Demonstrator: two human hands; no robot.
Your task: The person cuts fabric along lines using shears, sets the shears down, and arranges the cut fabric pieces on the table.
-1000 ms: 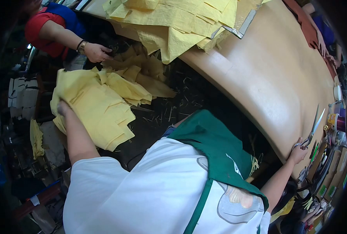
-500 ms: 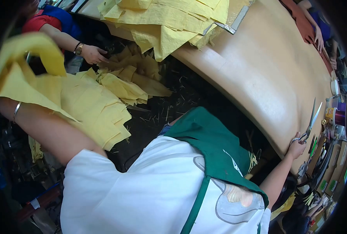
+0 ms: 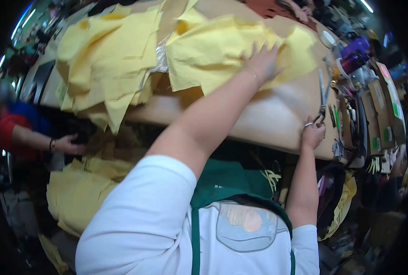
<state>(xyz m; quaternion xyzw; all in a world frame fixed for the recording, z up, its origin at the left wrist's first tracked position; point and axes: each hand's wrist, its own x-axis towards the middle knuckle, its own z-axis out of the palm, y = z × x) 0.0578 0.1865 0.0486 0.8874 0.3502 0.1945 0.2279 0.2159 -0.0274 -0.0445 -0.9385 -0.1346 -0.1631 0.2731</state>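
My left hand (image 3: pixel 262 63) reaches across the table, lying on a yellow cloth piece (image 3: pixel 208 55) with its fingers stretched and spread, slightly blurred. This piece is spread over the tabletop, rumpled, its near edge hanging close to the table edge. In my right hand (image 3: pixel 313 136), at the table's right side, I grip large metal scissors (image 3: pixel 322 103) by the handles. Their blades point away from me and stand apart. To the left of the spread piece lies a stack of yellow cloth pieces (image 3: pixel 114 59), partly overhanging the edge.
Below the table at left is another pile of yellow cloth (image 3: pixel 82 192). A co-worker's hand (image 3: pixel 71 145) is near it. Pens (image 3: pixel 336 117), cardboard boxes (image 3: pixel 373 110) and a purple bottle (image 3: pixel 355 48) line the right side. Reddish-brown cloth (image 3: pixel 268 8) lies at the far edge.
My left hand has swung from the far left over to the table, and the yellow cloth it carried now lies spread there. My right hand still holds the scissors. The view has turned.
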